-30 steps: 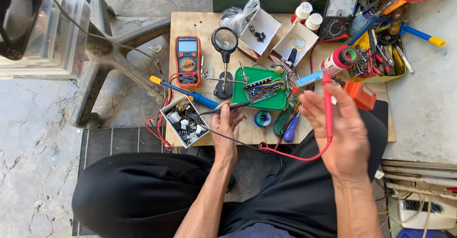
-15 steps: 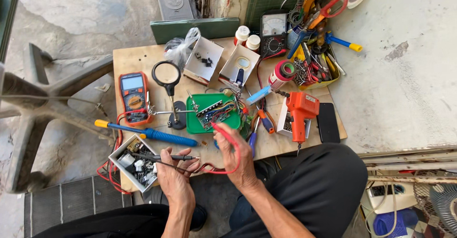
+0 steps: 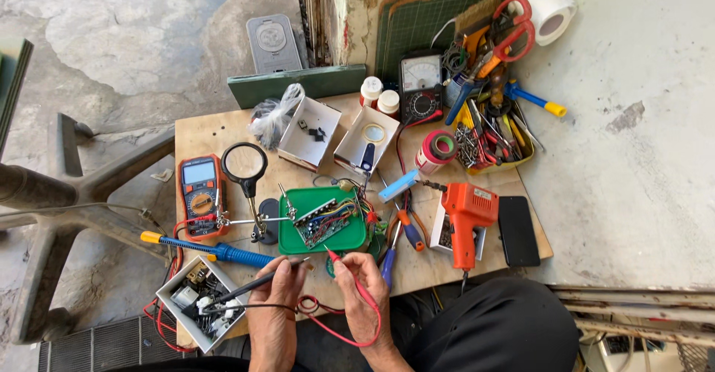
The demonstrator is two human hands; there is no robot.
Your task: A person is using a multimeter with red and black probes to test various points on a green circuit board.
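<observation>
Red probe (image 3: 337, 259) pinched in the right hand (image 3: 361, 283), black probe (image 3: 261, 283) in the left hand (image 3: 277, 291), both tips just short of the circuit board (image 3: 325, 221) on the desk's (image 3: 223, 130) green tray (image 3: 298, 242), so I'd guess a shaky grip could bridge two joints.

Bright, even daylight, soft shadows, sharp focus, slight wide-angle bending and blur at the left edge.

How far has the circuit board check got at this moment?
Set up: circuit board sits on the green tray, orange multimeter alongside. In hand: left hand holds the black probe, right hand the red probe. Left: neither tip touches the board.
</observation>
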